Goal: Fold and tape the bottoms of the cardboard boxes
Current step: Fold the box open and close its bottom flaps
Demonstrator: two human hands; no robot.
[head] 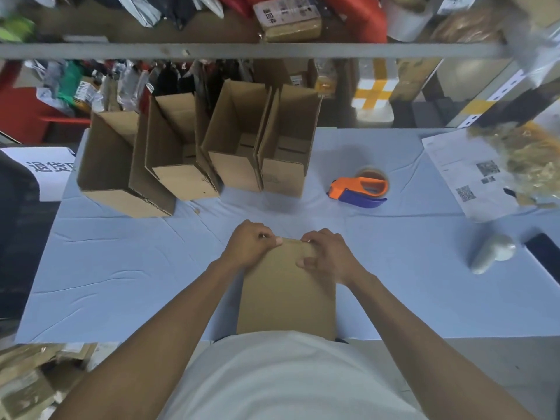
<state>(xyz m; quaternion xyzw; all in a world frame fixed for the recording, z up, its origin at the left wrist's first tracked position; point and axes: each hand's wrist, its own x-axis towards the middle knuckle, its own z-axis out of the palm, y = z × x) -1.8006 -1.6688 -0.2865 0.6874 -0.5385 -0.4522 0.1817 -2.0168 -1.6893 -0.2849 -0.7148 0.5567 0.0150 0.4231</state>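
Brown flat cardboard box (pixel 288 295) on the pale blue table cover (pixel 121 268), near edge against the white shirt (pixel 288 380), far edge pointing away toward the row of boxes. Left hand (pixel 250 248) at the far left corner of this box, fingers curled over the edge, thumb tip on the top face: a pinch on the cardboard. Right hand (pixel 328 256) at the far right corner, fingers also bent over the far edge, thumb lying on the top face; grip closed on the same box. Both forearms stretched forward on either side of it.

Behind, four open boxes standing upright in a row at the far left part of the table: first box (pixel 121 168) at the left end, second box (pixel 178 150) touching it, third box (pixel 236 137), fourth box (pixel 288 144) pressed against the third. Flaps up, insides visible and dark.

Right of the row, well apart from the hands, orange and blue tape dispenser (pixel 360 189) lying on the cover with a tape roll in it. Further right, printed paper sheet (pixel 466 177) with square codes, partly under a yellowish plastic bag (pixel 527 159). Near the right edge, grey-white rounded object (pixel 494 253), kind not clear, and dark phone (pixel 545 253) just beside it. Above, grey shelf bar (pixel 242 51) with parcels, blurred.
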